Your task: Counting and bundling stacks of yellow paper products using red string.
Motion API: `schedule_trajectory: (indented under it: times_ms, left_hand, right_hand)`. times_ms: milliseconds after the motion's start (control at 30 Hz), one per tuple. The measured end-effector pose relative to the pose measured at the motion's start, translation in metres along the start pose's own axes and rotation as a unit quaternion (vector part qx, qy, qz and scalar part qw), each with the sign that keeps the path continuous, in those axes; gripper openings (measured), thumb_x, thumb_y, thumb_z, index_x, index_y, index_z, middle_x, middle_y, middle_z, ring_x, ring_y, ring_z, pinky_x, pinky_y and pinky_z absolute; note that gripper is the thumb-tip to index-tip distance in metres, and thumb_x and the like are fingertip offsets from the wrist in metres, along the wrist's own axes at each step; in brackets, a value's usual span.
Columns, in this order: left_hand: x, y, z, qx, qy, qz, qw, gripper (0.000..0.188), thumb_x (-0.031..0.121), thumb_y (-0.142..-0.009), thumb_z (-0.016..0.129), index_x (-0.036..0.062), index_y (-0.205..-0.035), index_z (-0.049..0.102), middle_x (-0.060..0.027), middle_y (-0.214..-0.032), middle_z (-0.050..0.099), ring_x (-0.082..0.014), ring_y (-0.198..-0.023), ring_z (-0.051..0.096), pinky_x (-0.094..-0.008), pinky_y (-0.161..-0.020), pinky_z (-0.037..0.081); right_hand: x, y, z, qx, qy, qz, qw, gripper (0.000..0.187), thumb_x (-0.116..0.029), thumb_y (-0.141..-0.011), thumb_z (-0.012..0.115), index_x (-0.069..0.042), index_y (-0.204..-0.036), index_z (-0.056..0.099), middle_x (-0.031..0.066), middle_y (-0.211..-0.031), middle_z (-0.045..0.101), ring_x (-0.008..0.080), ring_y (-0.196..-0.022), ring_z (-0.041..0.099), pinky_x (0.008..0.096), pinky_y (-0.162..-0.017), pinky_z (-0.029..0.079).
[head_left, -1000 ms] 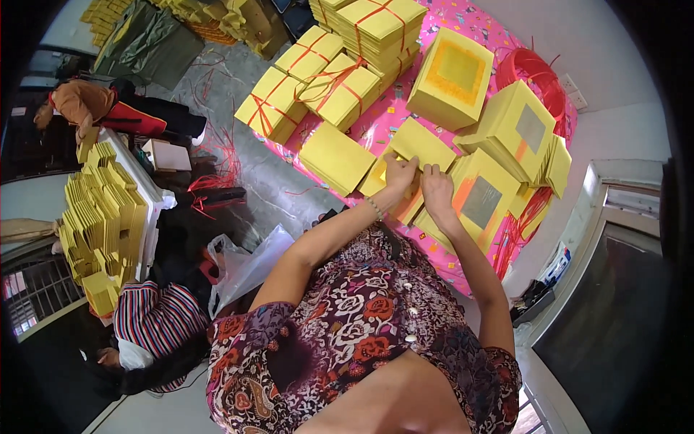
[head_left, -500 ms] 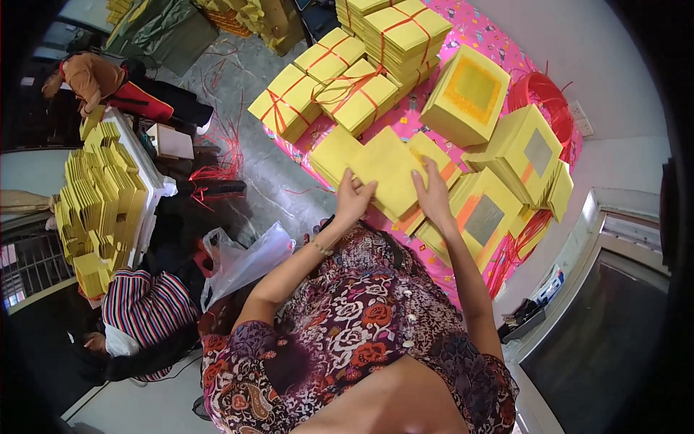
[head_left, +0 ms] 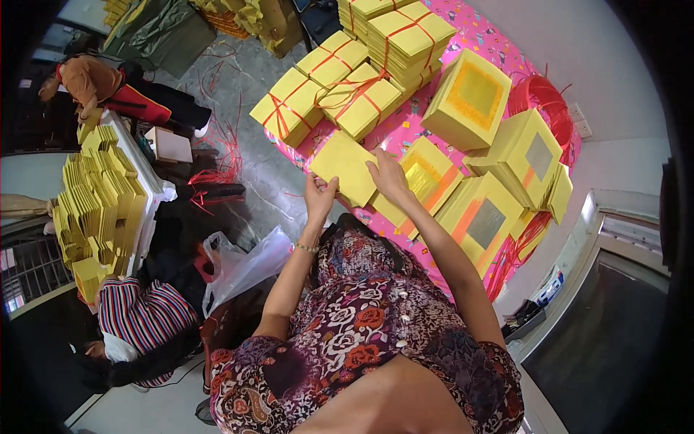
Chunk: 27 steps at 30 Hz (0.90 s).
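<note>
A square pile of plain yellow paper (head_left: 345, 166) lies at the near left edge of a table covered with a pink patterned cloth. My left hand (head_left: 319, 197) is closed on its near left corner, thumb on top. At the pile's right edge rests my right hand (head_left: 390, 179), fingers bent over the top sheet. How many sheets are gripped, I cannot make out. Just right of it sits a yellow paper stack with a gold square (head_left: 421, 176), partly behind my right forearm. Beyond that is another stack, with a silver-grey square and an orange band (head_left: 463, 210).
Yellow bundles tied with red strips (head_left: 288, 107) stand at the back. A red coil of strips (head_left: 541, 108) lies far right. On the left, two people work beside a white table (head_left: 148, 170) heaped with folded yellow paper. A clear plastic bag (head_left: 246, 260) is near my left arm.
Both hands have moved left with the plain yellow paper, now over the left pile. The gold-square stack is uncovered.
</note>
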<state>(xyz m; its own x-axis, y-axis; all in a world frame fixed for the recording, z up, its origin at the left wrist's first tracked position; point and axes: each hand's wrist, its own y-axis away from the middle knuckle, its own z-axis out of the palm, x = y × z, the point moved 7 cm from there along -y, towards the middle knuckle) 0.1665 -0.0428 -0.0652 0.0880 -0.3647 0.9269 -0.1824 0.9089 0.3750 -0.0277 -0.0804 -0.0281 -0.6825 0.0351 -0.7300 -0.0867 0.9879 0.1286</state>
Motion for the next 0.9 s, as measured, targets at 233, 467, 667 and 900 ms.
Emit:
schedule_trajectory:
  times_ms: [233,467,667,900]
  left_hand:
    - [0.005,-0.016,0.000,0.019,-0.159,0.017,0.987,0.048,0.015,-0.075,0.072,-0.0021,-0.108,0.040,-0.0045,-0.071,0.056,-0.0098,-0.056,0.053,-0.0222,-0.051,0.047]
    - [-0.004,-0.015,-0.008,0.076,-0.268,0.090,0.956,0.063,0.030,-0.071,0.075,-0.0027,-0.111,0.039,-0.0077,-0.076,0.055,-0.0149,-0.059,0.054,-0.0287,-0.050,0.046]
    - [-0.069,-0.016,-0.002,0.055,-0.043,-0.196,0.978,0.070,0.042,-0.072,0.073,-0.0014,-0.114,0.038,-0.0029,-0.073,0.052,-0.0141,-0.060,0.053,-0.0263,-0.057,0.046]
    - [-0.125,-0.062,-0.017,0.117,-0.096,-0.133,0.979,0.048,0.047,-0.073,0.069,0.0009,-0.085,0.059,-0.0028,-0.063,0.054,-0.0122,-0.049,0.052,-0.0252,-0.046,0.045]
  right_hand:
    - [0.019,-0.007,0.008,0.013,0.049,0.038,0.998,0.032,-0.023,-0.085,0.056,0.001,-0.105,0.046,0.0237,-0.098,0.055,0.0406,-0.092,0.056,0.0490,-0.078,0.044]
    - [0.021,-0.010,0.013,0.033,0.128,0.001,0.991,0.035,-0.024,-0.082,0.060,0.000,-0.106,0.049,0.0218,-0.097,0.057,0.0380,-0.092,0.056,0.0464,-0.080,0.044]
    - [0.042,-0.016,0.028,-0.043,0.087,0.054,0.994,0.038,-0.026,-0.082,0.059,0.000,-0.108,0.048,0.0229,-0.102,0.059,0.0372,-0.094,0.058,0.0462,-0.081,0.045]
    - [0.035,-0.016,0.024,-0.053,0.072,0.058,0.994,0.040,-0.024,-0.082,0.059,-0.001,-0.112,0.046,0.0233,-0.105,0.057,0.0394,-0.094,0.058,0.0470,-0.081,0.045]
